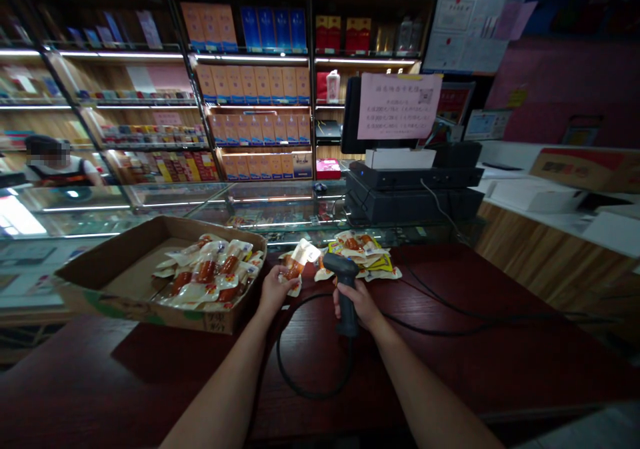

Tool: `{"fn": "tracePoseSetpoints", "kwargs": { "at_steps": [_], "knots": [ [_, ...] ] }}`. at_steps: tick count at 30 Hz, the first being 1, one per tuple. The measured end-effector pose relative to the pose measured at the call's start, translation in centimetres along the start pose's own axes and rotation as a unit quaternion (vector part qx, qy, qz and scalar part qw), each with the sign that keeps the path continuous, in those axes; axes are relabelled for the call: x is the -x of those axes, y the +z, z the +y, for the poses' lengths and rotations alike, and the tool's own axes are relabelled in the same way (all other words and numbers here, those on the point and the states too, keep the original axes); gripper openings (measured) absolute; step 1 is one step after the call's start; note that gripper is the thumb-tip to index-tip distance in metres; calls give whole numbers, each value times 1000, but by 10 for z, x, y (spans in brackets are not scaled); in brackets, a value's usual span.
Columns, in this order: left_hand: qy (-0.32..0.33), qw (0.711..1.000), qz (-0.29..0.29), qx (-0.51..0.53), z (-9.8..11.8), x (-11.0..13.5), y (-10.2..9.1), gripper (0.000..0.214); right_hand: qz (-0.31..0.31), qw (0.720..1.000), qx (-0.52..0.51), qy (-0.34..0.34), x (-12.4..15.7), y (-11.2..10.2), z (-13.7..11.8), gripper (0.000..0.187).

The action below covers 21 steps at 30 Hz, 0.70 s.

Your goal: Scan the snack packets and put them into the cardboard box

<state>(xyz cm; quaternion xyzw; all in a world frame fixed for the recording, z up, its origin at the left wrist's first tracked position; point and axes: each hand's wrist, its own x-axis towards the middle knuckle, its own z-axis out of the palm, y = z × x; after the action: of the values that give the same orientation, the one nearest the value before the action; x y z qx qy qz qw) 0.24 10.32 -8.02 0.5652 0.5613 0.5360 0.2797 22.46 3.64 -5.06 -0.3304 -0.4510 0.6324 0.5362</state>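
My left hand pinches a small sealed sausage packet and holds it up just left of the scanner's head. My right hand is wrapped round the grip of a black handheld barcode scanner, whose head points left at the packet. The scanner's black cable loops across the dark red countertop below my hands. A shallow cardboard box at the left holds several similar sausage packets. Another small heap of packets lies on the counter behind the scanner.
A black till with a screen and a pink notice stands at the back right. A glass display counter runs behind the red countertop. Shelves of boxed goods fill the back wall. A person stands at the far left.
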Motion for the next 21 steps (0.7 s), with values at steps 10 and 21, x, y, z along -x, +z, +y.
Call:
{"fn": "tracePoseSetpoints", "kwargs": {
  "at_steps": [10, 21],
  "knots": [
    [1, 1000, 9, -25, 12, 5, -1, 33, -2, 1000, -1, 2, 1, 1, 0, 35],
    [38, 987, 94, -120, 81, 9, -31, 28, -26, 999, -13, 19, 2, 32, -17, 32]
  ]
}}
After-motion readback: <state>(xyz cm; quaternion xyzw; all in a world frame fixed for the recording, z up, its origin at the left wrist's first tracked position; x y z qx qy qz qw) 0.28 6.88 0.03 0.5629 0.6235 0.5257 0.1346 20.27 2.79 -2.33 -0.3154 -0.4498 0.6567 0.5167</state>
